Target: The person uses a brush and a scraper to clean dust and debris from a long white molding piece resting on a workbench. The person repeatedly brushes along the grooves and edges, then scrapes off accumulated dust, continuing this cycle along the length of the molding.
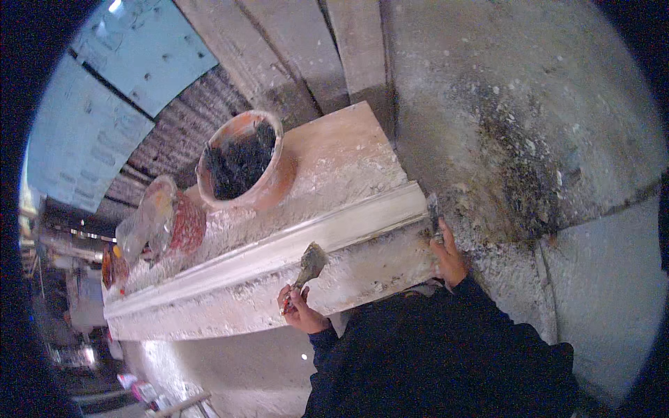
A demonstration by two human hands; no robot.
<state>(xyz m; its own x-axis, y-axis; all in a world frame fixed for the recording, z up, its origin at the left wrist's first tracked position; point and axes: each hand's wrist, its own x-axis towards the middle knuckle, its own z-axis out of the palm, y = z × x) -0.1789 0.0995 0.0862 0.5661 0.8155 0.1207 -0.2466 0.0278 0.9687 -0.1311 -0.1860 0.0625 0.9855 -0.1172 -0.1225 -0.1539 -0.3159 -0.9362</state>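
Note:
A long white plaster moulding (pixel 334 228) runs along a plaster-crusted workbench (pixel 345 139). My left hand (pixel 305 315) is closed around the handle of a putty knife (pixel 313 260), whose wide blade is coated with greyish paste and points up over the bench's front strip. At the right end of the moulding, my right hand (pixel 450 258) grips a small flat scraper (pixel 433 209). The scraper's blade stands beside the moulding's end; whether it touches cannot be made out. Part of its handle is hidden by the fingers.
Behind the moulding stands an orange bowl (pixel 280 171) with a dark inside. Left of it are a red container (pixel 187 223) and a crumpled clear plastic bag (pixel 148 226). Wooden boards (pixel 293 42) and a stained wall (pixel 474 76) close off the far side.

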